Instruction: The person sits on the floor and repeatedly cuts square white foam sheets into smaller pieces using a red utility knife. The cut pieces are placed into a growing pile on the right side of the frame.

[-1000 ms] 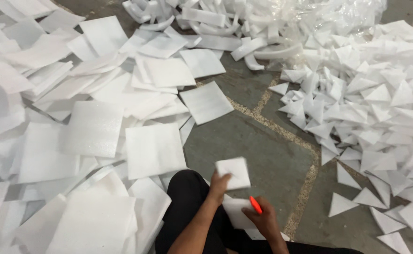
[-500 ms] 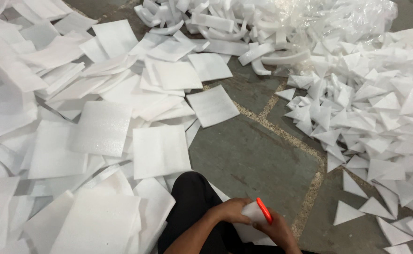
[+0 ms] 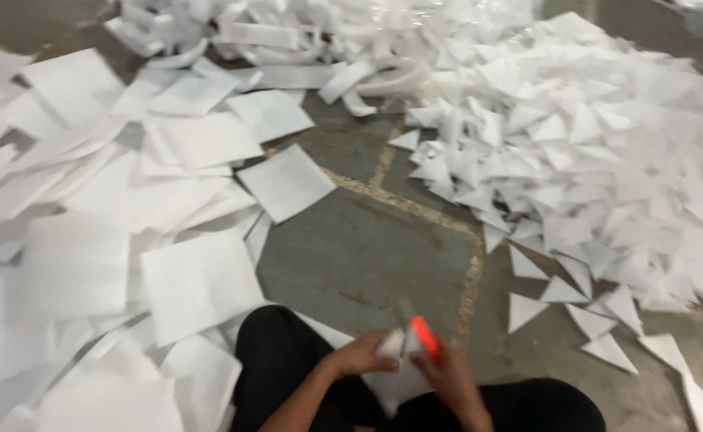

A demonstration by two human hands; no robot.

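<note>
At the bottom middle, my left hand (image 3: 363,354) grips a small white foam sheet piece (image 3: 393,384) over my lap. My right hand (image 3: 450,378) holds a tool with a bright orange-red handle (image 3: 425,337) against that piece; its blade is blurred, so I cannot tell its kind. Both hands sit close together above my black-clad legs (image 3: 279,360).
Several white square foam sheets (image 3: 199,280) are spread over the floor at left. A large heap of white triangular cut pieces (image 3: 591,152) lies at right. White strips (image 3: 303,48) pile up at the top. Bare grey stone floor (image 3: 367,248) shows between them.
My left hand brought the white piece down from in front of me to my lap, meeting the right hand. The view has shifted left, so the triangle heap fills more of the right.
</note>
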